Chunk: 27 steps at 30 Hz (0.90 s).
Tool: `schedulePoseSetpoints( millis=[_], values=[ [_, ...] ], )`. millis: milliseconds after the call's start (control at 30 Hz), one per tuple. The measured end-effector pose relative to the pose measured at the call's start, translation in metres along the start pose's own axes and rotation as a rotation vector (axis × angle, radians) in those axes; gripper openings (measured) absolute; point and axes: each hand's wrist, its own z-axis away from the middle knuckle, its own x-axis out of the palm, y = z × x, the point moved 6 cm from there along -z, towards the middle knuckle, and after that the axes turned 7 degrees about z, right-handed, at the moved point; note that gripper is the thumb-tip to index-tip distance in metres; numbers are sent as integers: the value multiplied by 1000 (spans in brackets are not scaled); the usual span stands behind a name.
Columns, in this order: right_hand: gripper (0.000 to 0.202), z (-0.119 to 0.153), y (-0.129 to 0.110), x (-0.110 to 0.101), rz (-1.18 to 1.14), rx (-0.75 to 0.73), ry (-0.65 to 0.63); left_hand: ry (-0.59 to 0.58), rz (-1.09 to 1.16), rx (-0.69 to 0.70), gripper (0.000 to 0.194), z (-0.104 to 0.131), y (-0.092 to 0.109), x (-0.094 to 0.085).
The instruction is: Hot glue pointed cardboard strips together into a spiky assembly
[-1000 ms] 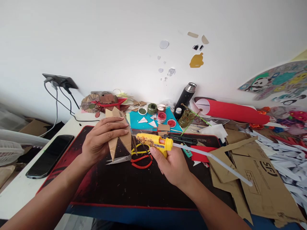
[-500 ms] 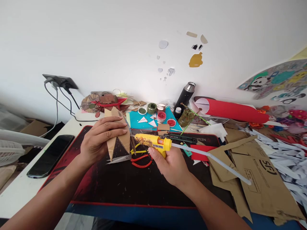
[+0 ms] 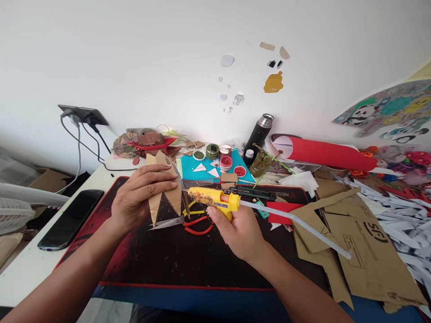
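My left hand (image 3: 143, 193) is wrapped round a folded cardboard piece (image 3: 173, 199) with pointed, zigzag-cut edges. In my right hand (image 3: 237, 229) is a yellow glue gun (image 3: 213, 198), its nozzle against or very near the right side of the cardboard. A long translucent glue stick (image 3: 303, 223) sticks out of the gun's back. Below the cardboard lie scissors (image 3: 169, 223), their handles partly hidden, and red-handled pliers (image 3: 198, 225) on the black desk mat (image 3: 188, 264). Yellow handles (image 3: 191, 209) show between the hands.
Paint jars (image 3: 213, 151) stand on a blue sheet (image 3: 188, 168) at the back. Behind them are a black flask (image 3: 258, 134) and a murky glass (image 3: 261, 165). Cardboard sheets (image 3: 367, 260) lie right, beside white paper strips (image 3: 397, 237). A phone (image 3: 71, 219) lies left.
The view has shifted very slightly. Both hands keep their holds, and the glue gun stays by the cardboard's right side.
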Motion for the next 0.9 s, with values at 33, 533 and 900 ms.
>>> schedulePoseSetpoints(
  millis=[33,533,900],
  values=[
    [47,0,-1,0,1,-5,3,-2,-2,7,24,0,0,0],
    [48,0,0,-2,34,-2,12,-13,-8,11,25,-1,2,0],
    [49,2,-1,-1,20,-1,5,-16,-17,16,26,-1,3,-1]
  ],
)
